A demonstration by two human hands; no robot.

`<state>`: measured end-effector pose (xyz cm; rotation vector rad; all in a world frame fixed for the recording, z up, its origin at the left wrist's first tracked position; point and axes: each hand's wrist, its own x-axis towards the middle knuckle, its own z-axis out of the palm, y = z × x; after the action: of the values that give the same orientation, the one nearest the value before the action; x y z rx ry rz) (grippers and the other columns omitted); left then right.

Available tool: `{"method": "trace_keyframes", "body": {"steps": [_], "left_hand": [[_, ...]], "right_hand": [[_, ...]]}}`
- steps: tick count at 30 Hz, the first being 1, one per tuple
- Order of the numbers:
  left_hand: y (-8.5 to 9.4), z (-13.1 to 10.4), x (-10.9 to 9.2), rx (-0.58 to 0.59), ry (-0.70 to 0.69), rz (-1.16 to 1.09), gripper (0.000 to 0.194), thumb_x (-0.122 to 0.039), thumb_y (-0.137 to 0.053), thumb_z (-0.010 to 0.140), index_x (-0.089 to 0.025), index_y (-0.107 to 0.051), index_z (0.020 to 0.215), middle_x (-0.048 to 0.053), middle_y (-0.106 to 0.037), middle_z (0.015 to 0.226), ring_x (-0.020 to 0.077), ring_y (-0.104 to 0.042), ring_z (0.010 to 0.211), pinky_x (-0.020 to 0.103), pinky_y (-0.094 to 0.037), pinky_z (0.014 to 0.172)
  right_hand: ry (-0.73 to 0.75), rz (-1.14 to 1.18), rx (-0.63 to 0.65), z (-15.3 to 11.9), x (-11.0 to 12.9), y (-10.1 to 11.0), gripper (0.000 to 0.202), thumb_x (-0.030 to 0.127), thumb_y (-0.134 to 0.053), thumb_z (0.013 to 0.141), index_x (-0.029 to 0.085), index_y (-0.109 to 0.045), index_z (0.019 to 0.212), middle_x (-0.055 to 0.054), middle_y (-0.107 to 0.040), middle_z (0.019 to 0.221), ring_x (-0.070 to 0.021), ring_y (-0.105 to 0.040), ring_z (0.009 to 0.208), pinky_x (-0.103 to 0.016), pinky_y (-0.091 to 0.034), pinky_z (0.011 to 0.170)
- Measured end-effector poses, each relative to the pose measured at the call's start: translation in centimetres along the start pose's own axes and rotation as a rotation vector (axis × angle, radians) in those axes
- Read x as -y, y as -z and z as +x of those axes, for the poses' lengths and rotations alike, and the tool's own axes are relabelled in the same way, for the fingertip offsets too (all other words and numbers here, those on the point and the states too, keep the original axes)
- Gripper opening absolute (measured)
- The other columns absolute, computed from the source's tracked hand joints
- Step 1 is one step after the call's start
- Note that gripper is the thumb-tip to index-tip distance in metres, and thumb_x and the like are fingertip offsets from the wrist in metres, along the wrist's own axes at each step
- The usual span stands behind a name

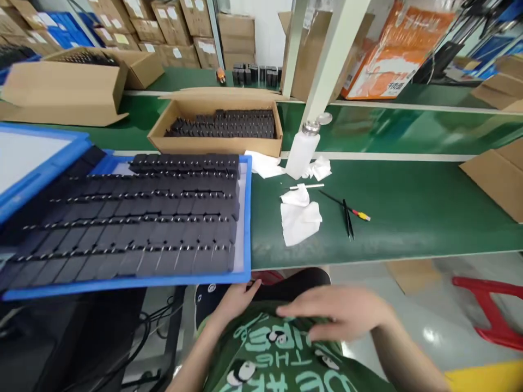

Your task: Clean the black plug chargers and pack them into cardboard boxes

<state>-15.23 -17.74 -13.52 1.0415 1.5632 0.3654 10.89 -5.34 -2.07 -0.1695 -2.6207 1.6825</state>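
Left hand: fingertips hidden at the near rim of the blue tray; I cannot tell whether they pinch it. Right hand: blurred, above my shirt, thumb spread from fingers, nothing visible within. Tray sits to my left, left end cut off, holding rows of black blocks. Open carton behind: similar dark pieces, undersides hidden.

A blue tray lies flat on the left side, its pale floor showing in a strip along the right rim and in a far gap. Matte black blocks sit in it in tight rows running left to right, small shiny metal bits lining the rows
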Motion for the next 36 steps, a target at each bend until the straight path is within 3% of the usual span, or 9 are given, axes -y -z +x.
{"method": "trace_keyframes", "body": {"steps": [2, 4, 7, 12, 18, 24, 27, 31, 36], "left_hand": [[-0.5, -3.5, -0.7, 0.014, -0.065, 0.022, 0.031, -0.040, -0.059, 0.101, -0.016, -0.067, 0.118, 0.009, -0.072, 0.117, 0.0209, -0.071, 0.104, 0.045, -0.058, 0.097], [-0.3, -6.4, -1.9, -0.028, -0.154, 0.078, 0.031, -0.040, -0.055, 0.102, -0.018, -0.067, 0.120, 0.010, -0.073, 0.119, 0.0213, -0.072, 0.104, 0.043, -0.059, 0.097], [1.0, -9.1, -4.1, -0.154, -0.309, 0.193, 0.034, -0.041, -0.052, 0.102, -0.023, -0.066, 0.126, 0.010, -0.071, 0.129, 0.0230, -0.069, 0.115, 0.043, -0.056, 0.104], [3.2, -11.8, -6.6, -0.336, -0.578, 0.326, 0.030, -0.032, -0.054, 0.102, -0.025, -0.063, 0.130, 0.005, -0.071, 0.129, 0.0188, -0.067, 0.120, 0.036, -0.055, 0.105], [4.7, -12.9, -7.8, -0.499, -0.802, 0.436, 0.025, -0.020, -0.059, 0.099, -0.023, -0.065, 0.122, 0.003, -0.076, 0.112, 0.0149, -0.072, 0.104, 0.027, -0.059, 0.093], [8.3, -13.3, -7.7, -0.731, -0.760, 0.577, 0.030, -0.022, -0.066, 0.095, -0.024, -0.063, 0.125, 0.006, -0.075, 0.115, 0.0200, -0.071, 0.108, 0.036, -0.058, 0.099], [12.1, -12.2, -7.2, -0.863, -0.669, 0.650, 0.044, -0.030, -0.073, 0.092, -0.025, -0.058, 0.133, 0.009, -0.070, 0.123, 0.0249, -0.067, 0.113, 0.043, -0.056, 0.101], [16.2, -9.5, -7.4, -0.840, -0.686, 0.724, 0.067, -0.044, -0.082, 0.081, -0.024, -0.055, 0.139, 0.013, -0.066, 0.131, 0.0308, -0.063, 0.121, 0.049, -0.051, 0.106], [13.4, -8.4, -7.3, -0.753, -0.808, 0.608, 0.067, -0.028, -0.080, 0.084, -0.030, -0.055, 0.146, 0.010, -0.071, 0.126, 0.0318, -0.066, 0.119, 0.052, -0.048, 0.111]], "right_hand": [[-0.156, -0.017, -0.142, -1.7, 1.4, 3.5, 0.051, 0.038, -0.050, 0.105, 0.023, -0.045, 0.153, -0.006, -0.066, 0.138, -0.0143, -0.065, 0.122, -0.027, -0.053, 0.105], [-0.477, -0.363, -0.378, -1.5, 0.9, 6.4, 0.047, 0.036, -0.046, 0.105, 0.023, -0.047, 0.151, -0.008, -0.065, 0.137, -0.0188, -0.061, 0.127, -0.037, -0.050, 0.110], [-0.634, -0.533, -0.424, 1.5, -2.0, 8.7, 0.057, 0.025, -0.059, 0.097, 0.013, -0.046, 0.151, -0.019, -0.047, 0.153, -0.0333, -0.048, 0.140, -0.052, -0.042, 0.116], [-0.767, -0.641, -0.332, 5.2, -5.0, 8.8, 0.040, 0.028, -0.064, 0.096, 0.013, -0.059, 0.133, -0.014, -0.061, 0.132, -0.0256, -0.061, 0.119, -0.045, -0.052, 0.101], [-0.821, -0.747, -0.313, 6.5, -3.1, 11.7, 0.018, 0.030, -0.063, 0.098, 0.012, -0.066, 0.099, -0.006, -0.067, 0.100, -0.0176, -0.065, 0.095, -0.037, -0.056, 0.087], [-0.685, -0.771, -0.483, 11.9, -3.1, 16.0, 0.033, 0.011, -0.052, 0.089, 0.003, -0.063, 0.118, -0.021, -0.065, 0.113, -0.0329, -0.064, 0.110, -0.044, -0.051, 0.096], [-0.578, -0.740, -0.542, 11.7, -2.0, 13.8, 0.055, 0.024, -0.055, 0.092, 0.004, -0.048, 0.143, -0.025, -0.054, 0.136, -0.0384, -0.055, 0.128, -0.051, -0.047, 0.108], [-0.291, -0.536, -0.626, 8.6, 1.2, 7.6, 0.047, 0.041, -0.051, 0.101, 0.027, -0.047, 0.146, -0.011, -0.054, 0.141, -0.0280, -0.057, 0.128, -0.046, -0.050, 0.110], [-0.100, -0.253, -0.678, 8.4, 2.8, -1.2, 0.043, 0.027, -0.053, 0.099, 0.021, -0.050, 0.141, -0.015, -0.055, 0.139, -0.0228, -0.052, 0.133, -0.039, -0.049, 0.112]]}}
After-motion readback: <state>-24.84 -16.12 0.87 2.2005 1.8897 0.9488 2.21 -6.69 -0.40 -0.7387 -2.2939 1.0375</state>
